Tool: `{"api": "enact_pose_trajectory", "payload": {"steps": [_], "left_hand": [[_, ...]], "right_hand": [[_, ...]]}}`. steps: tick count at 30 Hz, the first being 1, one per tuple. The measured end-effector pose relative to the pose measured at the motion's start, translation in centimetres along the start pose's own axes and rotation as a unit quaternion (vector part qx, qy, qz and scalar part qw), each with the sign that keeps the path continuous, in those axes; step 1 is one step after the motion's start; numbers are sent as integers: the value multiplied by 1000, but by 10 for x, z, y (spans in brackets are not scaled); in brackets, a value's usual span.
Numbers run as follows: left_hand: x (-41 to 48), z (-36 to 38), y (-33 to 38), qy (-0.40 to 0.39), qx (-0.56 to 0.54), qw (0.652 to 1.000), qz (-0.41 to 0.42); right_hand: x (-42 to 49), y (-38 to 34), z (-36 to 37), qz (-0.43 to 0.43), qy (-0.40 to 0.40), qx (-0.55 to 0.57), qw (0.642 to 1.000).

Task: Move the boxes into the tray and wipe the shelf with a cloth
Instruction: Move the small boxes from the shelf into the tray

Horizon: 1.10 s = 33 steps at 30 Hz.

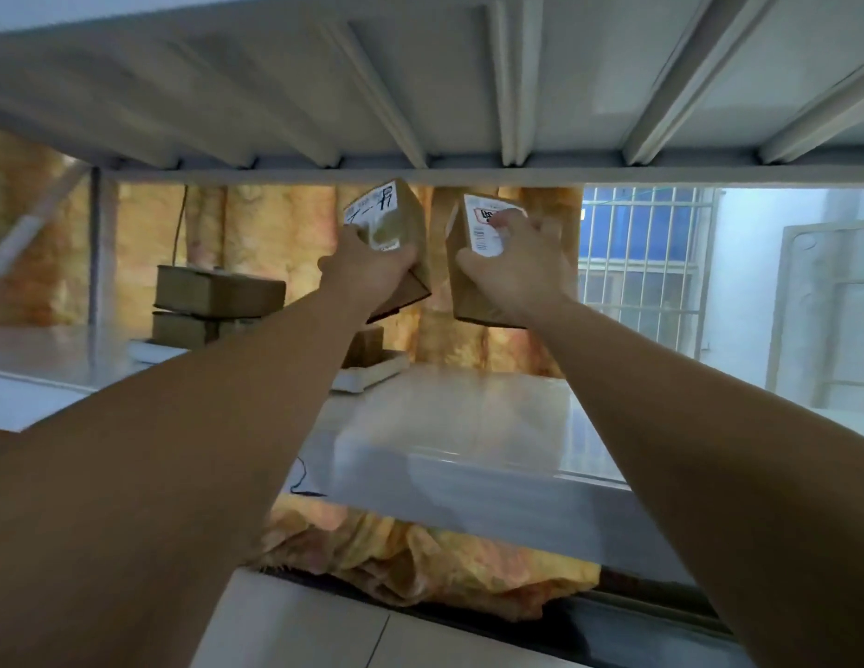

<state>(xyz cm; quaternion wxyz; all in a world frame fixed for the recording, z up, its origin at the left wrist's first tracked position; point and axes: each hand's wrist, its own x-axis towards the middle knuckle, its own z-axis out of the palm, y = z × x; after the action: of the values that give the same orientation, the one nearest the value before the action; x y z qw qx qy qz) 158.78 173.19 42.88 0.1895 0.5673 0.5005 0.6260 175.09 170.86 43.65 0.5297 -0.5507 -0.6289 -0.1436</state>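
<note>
Box, left (396,233): brown cardboard, white label with black handwritten marks on its upper face. Held in the air above the shelf (468,426), tilted, just below the front rail of the upper shelf (420,89). Gripped by the left hand (367,272), whose fingers are curled around its lower end, thumb on the labelled face.

Box, right (473,282): brown cardboard, white printed label near its top. Held above the shelf, just beside the left box and apart from it by a narrow gap, roughly upright. Gripped by the right hand (512,267), fingers closed over the labelled face, thumb on the near side.

Both bare forearms reach forward over the shelf from the lower corners of the view.

Shelf: pale grey, glossy, its near part bare.

Tray (367,373): white, low-walled, on the shelf at its far left, below the left box. One small brown box (367,347) sits in it.

Stacked boxes (213,301): two brown cartons, one on the other, on the shelf farther left of the tray, partly hidden by the left forearm.

Fabric (420,556): yellow-orange, crumpled, below the shelf's front edge.

Curtain (276,243): yellow-orange, behind the shelf.

Barred window (647,262): beyond the shelf's far right.
</note>
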Motion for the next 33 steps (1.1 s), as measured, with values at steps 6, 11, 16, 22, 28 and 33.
{"api": "enact_pose_trajectory", "payload": {"steps": [6, 11, 16, 22, 28, 33], "left_hand": [[59, -69, -28, 12, 138, 988, 60], [100, -114, -59, 7, 264, 956, 124], [127, -120, -68, -24, 311, 941, 133], [139, -103, -71, -111, 355, 919, 133], [139, -102, -77, -102, 382, 908, 139], [131, -97, -79, -119, 483, 852, 163]], "right_hand": [[8, -62, 61, 28, -13, 20, 999], [19, -106, 113, 41, -56, -18, 997], [26, -125, 148, 89, -73, -65, 991], [32, -124, 162, 133, -122, -128, 975], [37, -125, 167, 148, -123, -105, 976], [43, -128, 169, 150, -119, -93, 977]]}}
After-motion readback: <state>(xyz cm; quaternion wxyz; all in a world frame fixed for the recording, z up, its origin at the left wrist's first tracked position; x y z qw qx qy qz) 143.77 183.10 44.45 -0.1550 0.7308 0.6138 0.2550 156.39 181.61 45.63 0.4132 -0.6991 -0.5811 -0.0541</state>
